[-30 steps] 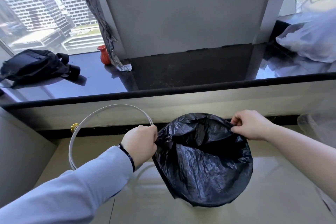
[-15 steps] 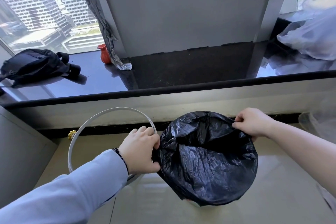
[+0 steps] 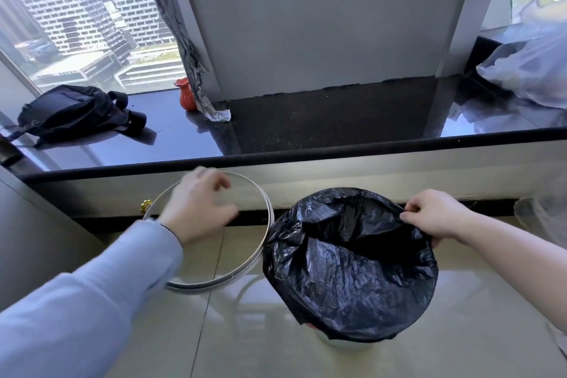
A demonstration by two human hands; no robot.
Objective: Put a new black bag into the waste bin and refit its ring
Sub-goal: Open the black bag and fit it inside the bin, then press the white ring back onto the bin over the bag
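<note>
Black bag (image 3: 349, 267) draped over the mouth of the waste bin (image 3: 337, 342), crumpled film sagging into the opening and folded down outside the rim all round; only a pale strip of the bin wall visible below the plastic, standing on the glossy tiled floor (image 3: 306, 359). Right hand (image 3: 435, 215) closed in a pinch on the bag's edge at the far right of the rim, fingers curled over a fold of film, bare forearm reaching in from the right. Left hand (image 3: 199, 202) blurred, raised over the far side of the ring (image 3: 264, 233), fingers loosely spread and seemingly not closed on anything, though too smeared to say whether a fingertip touches the metal; grey-blue sleeve (image 3: 92, 301) running up to a dark band at the wrist. Ring off the bin, a thin silver hoop just beside it on the left, near edge low by the floor, its right side close against the bag. Small brass knob (image 3: 146, 205) just behind the hoop's left edge. Above, a dark polished window ledge (image 3: 190, 144) carrying a black pouch (image 3: 76, 113) at far left, a small red vase (image 3: 185, 98) near a grey pillar (image 3: 306, 18), and translucent plastic bags (image 3: 527, 70) at far right. High-rise buildings beyond the glass at upper left.
</note>
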